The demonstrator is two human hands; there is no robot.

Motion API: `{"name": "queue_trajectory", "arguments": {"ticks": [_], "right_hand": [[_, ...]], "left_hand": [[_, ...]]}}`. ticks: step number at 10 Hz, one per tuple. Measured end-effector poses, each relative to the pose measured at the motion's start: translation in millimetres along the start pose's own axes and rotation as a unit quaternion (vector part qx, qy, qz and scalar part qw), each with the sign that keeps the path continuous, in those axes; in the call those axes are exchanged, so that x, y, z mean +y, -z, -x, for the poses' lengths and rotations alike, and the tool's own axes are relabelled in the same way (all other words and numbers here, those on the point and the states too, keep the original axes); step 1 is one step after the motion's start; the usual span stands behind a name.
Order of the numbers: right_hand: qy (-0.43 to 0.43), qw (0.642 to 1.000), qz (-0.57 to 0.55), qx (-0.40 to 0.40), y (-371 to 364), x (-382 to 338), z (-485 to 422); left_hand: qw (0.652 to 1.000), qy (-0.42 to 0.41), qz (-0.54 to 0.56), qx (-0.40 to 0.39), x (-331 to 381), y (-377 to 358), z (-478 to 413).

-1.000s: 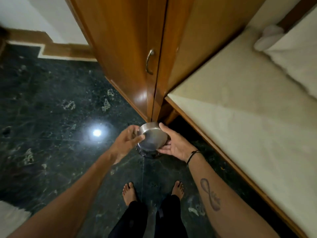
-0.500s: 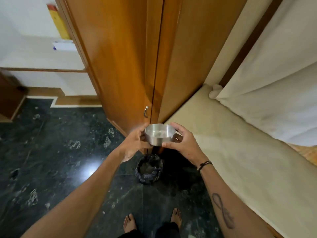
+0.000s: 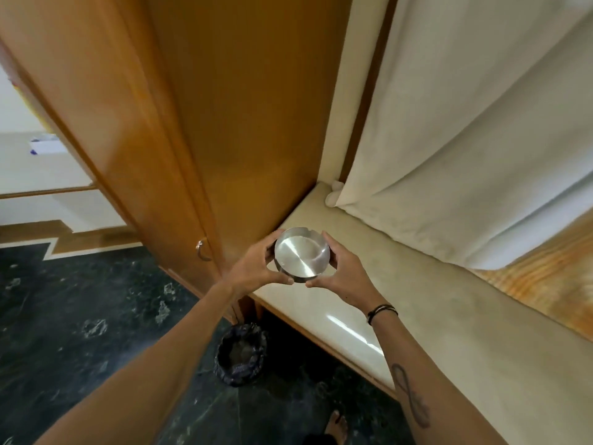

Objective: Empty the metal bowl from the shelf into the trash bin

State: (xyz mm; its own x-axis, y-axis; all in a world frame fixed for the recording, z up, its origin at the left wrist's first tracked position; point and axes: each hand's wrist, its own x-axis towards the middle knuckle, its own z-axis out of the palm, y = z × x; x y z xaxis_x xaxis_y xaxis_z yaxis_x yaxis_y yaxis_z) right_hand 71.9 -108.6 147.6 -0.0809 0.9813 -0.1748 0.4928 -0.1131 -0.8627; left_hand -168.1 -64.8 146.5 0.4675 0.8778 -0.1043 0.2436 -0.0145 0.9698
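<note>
Both hands, left hand and right hand, clasp the metal bowl with fingers curled round it, over the shelf beside the wardrobe, trash bin below, its contents unclear.

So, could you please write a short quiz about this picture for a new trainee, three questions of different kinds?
1. True or false: the metal bowl is held by both the left hand and the right hand.
2. Where is the trash bin? A) on the shelf B) on the dark floor, below the hands C) inside the wardrobe
3. Fill in: the bowl is over the pale shelf, and its inside looks ____.

Key
1. True: one hand grips each side.
2. B
3. Empty: only bare shiny metal shows.
</note>
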Motion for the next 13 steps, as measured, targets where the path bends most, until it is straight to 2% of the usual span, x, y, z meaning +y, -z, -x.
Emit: {"name": "queue_trajectory", "arguments": {"ticks": [3,5,7,8,10,11,12,13], "right_hand": [[-0.012,0.996,0.090,-0.025,94,98,-49],[-0.032,0.987,0.147,-0.062,92,145,-81],[-0.056,0.980,0.174,-0.074,76,181,-97],[-0.064,0.979,0.177,-0.072,71,194,-103],[-0.076,0.976,0.191,-0.063,61,203,-105],[-0.077,0.969,0.226,-0.070,61,200,-106],[-0.070,0.959,0.255,-0.099,59,196,-102],[-0.047,0.959,0.267,-0.085,64,178,-105]], "left_hand": [[0.996,0.039,-0.057,0.053,-30,-108,-102],[0.987,0.097,-0.117,0.052,-72,-136,-138],[0.980,0.142,-0.131,0.040,-118,-150,-161],[0.976,0.150,-0.155,0.022,-131,-153,-170],[0.977,0.168,-0.127,0.031,-161,-148,-167],[0.975,0.194,-0.102,0.028,-147,-147,-165],[0.972,0.196,-0.125,0.024,-141,-146,-157],[0.970,0.155,-0.189,-0.007,-122,-135,-160]]}}
